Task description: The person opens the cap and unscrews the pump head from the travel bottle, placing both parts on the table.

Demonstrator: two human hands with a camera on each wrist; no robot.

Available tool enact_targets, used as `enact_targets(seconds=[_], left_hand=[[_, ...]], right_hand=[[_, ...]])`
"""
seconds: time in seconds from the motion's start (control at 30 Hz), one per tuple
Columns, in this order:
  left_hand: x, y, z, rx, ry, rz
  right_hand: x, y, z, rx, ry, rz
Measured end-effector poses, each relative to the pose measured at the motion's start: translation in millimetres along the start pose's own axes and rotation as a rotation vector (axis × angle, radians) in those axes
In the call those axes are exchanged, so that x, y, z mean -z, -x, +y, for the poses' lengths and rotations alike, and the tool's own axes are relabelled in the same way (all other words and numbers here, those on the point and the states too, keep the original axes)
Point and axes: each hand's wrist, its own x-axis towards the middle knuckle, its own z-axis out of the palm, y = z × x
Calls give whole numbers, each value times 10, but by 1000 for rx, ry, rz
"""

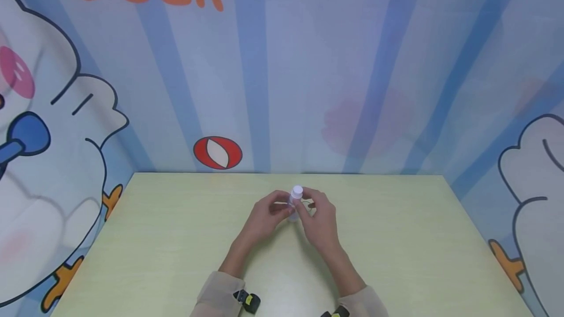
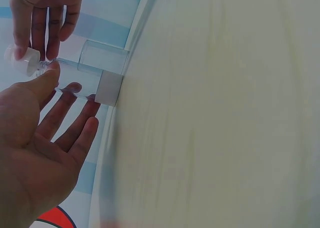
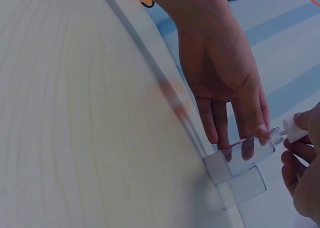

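Near the far edge of the table, a clear bottle with a white band at its base stands upright. My left hand grips it near the neck between thumb and fingers, the other fingers spread along its side. My right hand pinches a white pump top just above the threaded neck. A thin stem links the top to the bottle mouth in the right wrist view. Close beside the bottle stands a clear cylindrical cover, mostly hidden by the right hand in the head view.
The pale wooden table ends at a striped blue backdrop right behind the hands. Printed cartoon figures flank the table. Black-and-yellow wrist devices sit at the sleeve cuffs.
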Motion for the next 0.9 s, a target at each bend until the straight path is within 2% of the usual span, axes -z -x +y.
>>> enact_targets(seconds=[0.9], left_hand=[[5,-6,2,19,-12,-2]], right_hand=[[50,-25,-15,11,-14,4]])
